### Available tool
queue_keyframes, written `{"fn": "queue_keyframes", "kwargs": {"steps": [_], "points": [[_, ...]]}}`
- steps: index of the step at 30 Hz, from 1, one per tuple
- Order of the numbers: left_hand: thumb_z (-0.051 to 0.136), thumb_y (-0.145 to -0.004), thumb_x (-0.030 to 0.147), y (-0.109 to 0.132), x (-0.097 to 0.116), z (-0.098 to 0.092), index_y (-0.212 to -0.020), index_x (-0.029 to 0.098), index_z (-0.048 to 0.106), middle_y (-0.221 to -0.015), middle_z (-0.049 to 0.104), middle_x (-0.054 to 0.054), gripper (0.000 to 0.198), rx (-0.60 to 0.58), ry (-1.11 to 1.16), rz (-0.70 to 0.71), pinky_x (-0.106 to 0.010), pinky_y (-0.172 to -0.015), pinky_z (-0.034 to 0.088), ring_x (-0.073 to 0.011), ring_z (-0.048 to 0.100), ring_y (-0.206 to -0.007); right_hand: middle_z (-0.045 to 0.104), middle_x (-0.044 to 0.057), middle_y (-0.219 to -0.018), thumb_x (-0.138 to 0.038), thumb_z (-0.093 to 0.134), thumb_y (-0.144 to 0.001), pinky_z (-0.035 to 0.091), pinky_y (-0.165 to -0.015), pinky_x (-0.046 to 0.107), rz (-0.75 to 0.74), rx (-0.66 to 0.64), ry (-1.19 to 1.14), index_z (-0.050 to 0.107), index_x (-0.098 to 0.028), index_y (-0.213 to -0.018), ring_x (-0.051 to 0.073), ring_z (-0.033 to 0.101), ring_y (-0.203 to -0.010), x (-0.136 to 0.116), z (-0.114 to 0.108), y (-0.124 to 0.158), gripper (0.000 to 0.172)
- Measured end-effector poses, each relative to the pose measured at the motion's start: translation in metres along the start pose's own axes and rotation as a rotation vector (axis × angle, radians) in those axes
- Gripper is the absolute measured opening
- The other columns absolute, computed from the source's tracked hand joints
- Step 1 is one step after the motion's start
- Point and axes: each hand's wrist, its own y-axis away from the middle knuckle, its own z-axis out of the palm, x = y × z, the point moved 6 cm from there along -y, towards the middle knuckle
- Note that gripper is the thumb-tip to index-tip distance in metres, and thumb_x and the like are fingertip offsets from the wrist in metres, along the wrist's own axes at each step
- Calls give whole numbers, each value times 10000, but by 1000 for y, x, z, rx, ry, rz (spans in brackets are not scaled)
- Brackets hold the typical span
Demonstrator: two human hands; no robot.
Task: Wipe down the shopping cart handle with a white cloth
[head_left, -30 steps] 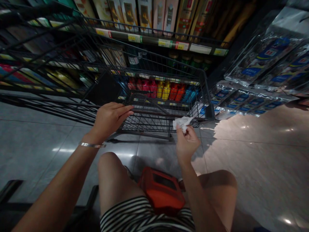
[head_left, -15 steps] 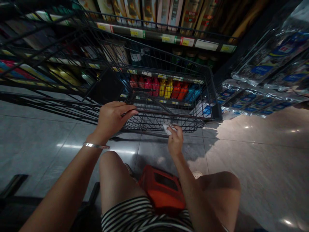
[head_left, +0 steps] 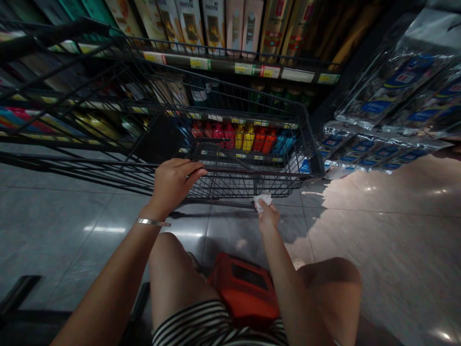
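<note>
My left hand [head_left: 173,182] rests on the near top rail of a black wire shopping cart [head_left: 306,129], fingers curled over the bar. A silver bangle [head_left: 153,222] sits on that wrist. My right hand [head_left: 268,217] is closed on a crumpled white tissue [head_left: 262,199] and presses it against the lower front bar of the cart. I am crouched, with my knees just behind the cart.
An orange-red bag [head_left: 245,290] hangs between my knees. Shelves of boxed products [head_left: 216,24] and coloured bottles [head_left: 245,136] stand behind the cart. Silver-and-blue packets [head_left: 392,91] hang on the right. Glossy tiled floor [head_left: 378,230] spreads to the right and left.
My right hand has moved forward and down with the tissue, from near the cart's right corner to its lower bar. My left hand has shifted slightly along the rail.
</note>
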Motion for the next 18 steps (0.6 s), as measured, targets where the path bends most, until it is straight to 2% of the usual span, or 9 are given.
{"fn": "queue_keyframes", "kwargs": {"steps": [4,8,14,18], "points": [[422,-917,499,1,0,-1,-886,189,713,-716,703,-44,426,1,0,1,-278,-641,453,-165,633,-683,648,-15,-648,-169,736,-570,571,-661,305,163,-34,-207,565,-171,-672,144,651,-654,-9,25,5,199],[435,-921,470,4,1,-2,-869,177,707,-716,700,-50,403,25,8,18,-280,-632,453,-166,621,-672,627,-44,-584,-96,754,-549,578,-625,259,273,-73,-337,557,-168,-633,116,644,-583,-26,38,23,225],[458,-926,413,9,5,-8,-856,178,698,-689,690,-34,344,53,1,59,-259,-631,451,-146,606,-646,683,-5,-634,-54,734,-574,563,-572,215,359,-165,-473,620,-141,-658,126,666,-603,-55,50,49,166],[485,-922,363,12,12,-12,-856,169,691,-683,683,-25,291,78,-3,91,-250,-629,451,-138,598,-640,687,4,-655,-83,766,-563,568,-602,221,370,-203,-513,636,-138,-654,131,669,-625,-67,52,59,168]]}}
